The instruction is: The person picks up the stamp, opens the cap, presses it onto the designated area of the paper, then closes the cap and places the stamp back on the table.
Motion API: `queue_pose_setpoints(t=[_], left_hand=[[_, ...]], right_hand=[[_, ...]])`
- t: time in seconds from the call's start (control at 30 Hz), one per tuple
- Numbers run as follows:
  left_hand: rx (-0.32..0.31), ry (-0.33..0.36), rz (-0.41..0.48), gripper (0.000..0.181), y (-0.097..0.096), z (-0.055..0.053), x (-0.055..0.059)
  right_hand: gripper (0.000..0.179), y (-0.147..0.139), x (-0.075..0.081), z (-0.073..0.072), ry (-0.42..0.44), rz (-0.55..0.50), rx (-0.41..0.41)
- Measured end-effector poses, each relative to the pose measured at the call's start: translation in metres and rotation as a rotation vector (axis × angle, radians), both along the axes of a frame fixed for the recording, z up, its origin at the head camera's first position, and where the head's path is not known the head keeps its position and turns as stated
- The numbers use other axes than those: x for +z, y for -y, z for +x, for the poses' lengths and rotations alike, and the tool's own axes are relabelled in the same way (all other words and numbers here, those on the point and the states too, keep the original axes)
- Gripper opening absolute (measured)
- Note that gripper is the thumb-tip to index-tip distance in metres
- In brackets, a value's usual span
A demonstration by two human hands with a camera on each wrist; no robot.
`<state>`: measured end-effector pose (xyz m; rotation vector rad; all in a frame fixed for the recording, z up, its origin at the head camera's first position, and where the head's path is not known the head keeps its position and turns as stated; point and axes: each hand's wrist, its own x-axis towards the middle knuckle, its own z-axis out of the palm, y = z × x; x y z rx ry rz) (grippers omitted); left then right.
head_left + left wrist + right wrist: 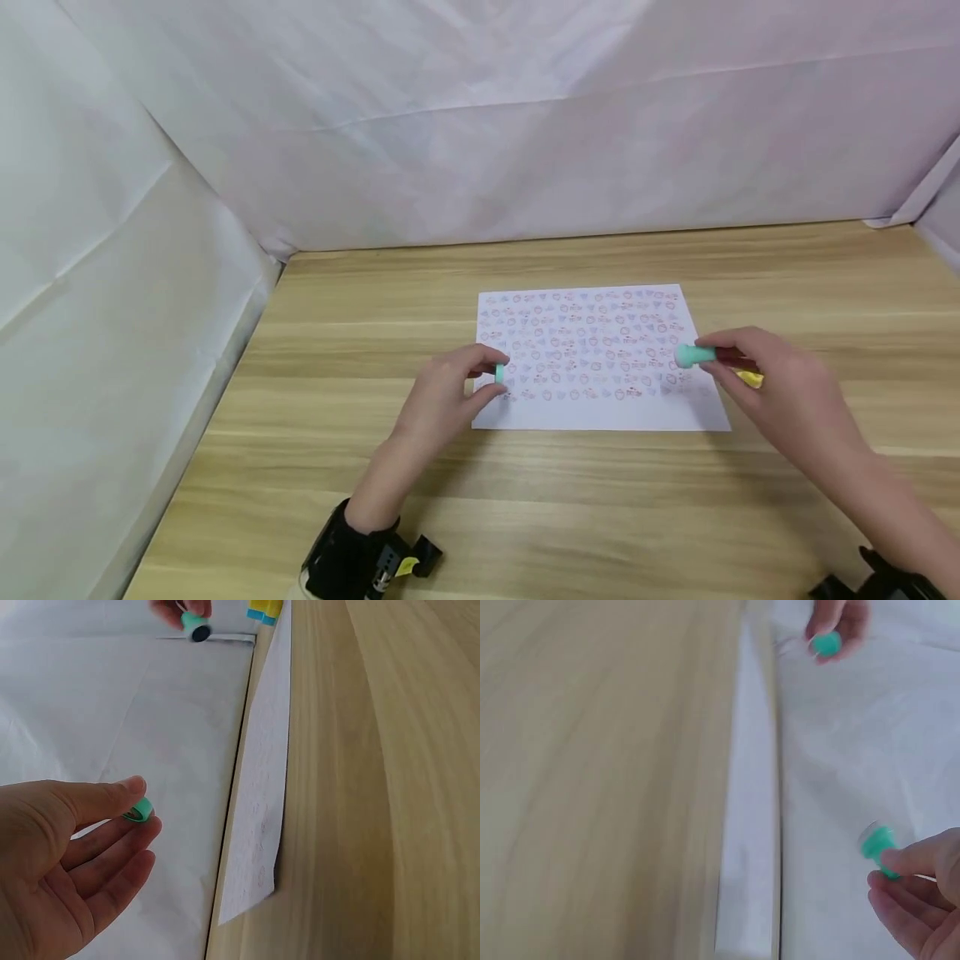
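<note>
A small mint-green stamp (694, 355) is pinched by its handle between the thumb and fingers of my right hand (787, 387), above the right edge of a white sheet (570, 415). Rows of small red and blue prints cover most of that paper. My left hand (446, 392) pinches a round green cap (139, 810) between thumb and fingertips, above the sheet's left edge. In the left wrist view the stamp's dark end faces the camera. The two green pieces are apart.
Yellow and blue pieces (264, 610) stand near the sheet's right side, partly hidden behind my right hand in the head view. The paper lies on a wood-grain table (525, 517). White cloth (450, 167) hangs along the back and left.
</note>
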<state>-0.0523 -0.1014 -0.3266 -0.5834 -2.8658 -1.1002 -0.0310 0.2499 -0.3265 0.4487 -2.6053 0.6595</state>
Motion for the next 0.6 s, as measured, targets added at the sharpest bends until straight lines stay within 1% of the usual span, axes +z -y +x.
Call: queue_pose_setpoints(t=[0.03, 0.07, 0.13, 0.2, 0.37, 0.5, 0.6], left_hand=[[-0.007, -0.009, 0.001, 0.031, -0.002, 0.0, 0.001], [-0.017, -0.019, 0.004, 0.031, -0.004, 0.0, 0.001], [-0.038, -0.042, 0.006, 0.031, -0.009, 0.0, 0.003], [-0.059, -0.053, 0.015, 0.031, -0.014, 0.0, 0.004], [-0.089, -0.069, 0.028, 0.032, -0.025, 0.001, 0.005], [-0.106, -0.091, 0.017, 0.033, -0.032, 0.002, 0.007], [-0.121, -0.104, 0.003, 0.033, -0.037, 0.002, 0.008]], right_hand=[[0.031, 0.005, 0.003, 0.0, 0.028, -0.058, -0.003], [0.033, 0.01, 0.004, 0.0, 0.051, -0.118, -0.004], [0.032, 0.019, 0.006, 0.0, 0.081, -0.217, 0.013], [0.031, 0.028, 0.007, 0.0, 0.104, -0.285, 0.041], [0.028, 0.047, 0.008, 0.001, 0.168, -0.336, 0.077], [0.027, 0.057, 0.009, 0.0, 0.222, -0.362, 0.092], [0.027, 0.061, 0.008, 0.0, 0.227, -0.371, 0.112]])
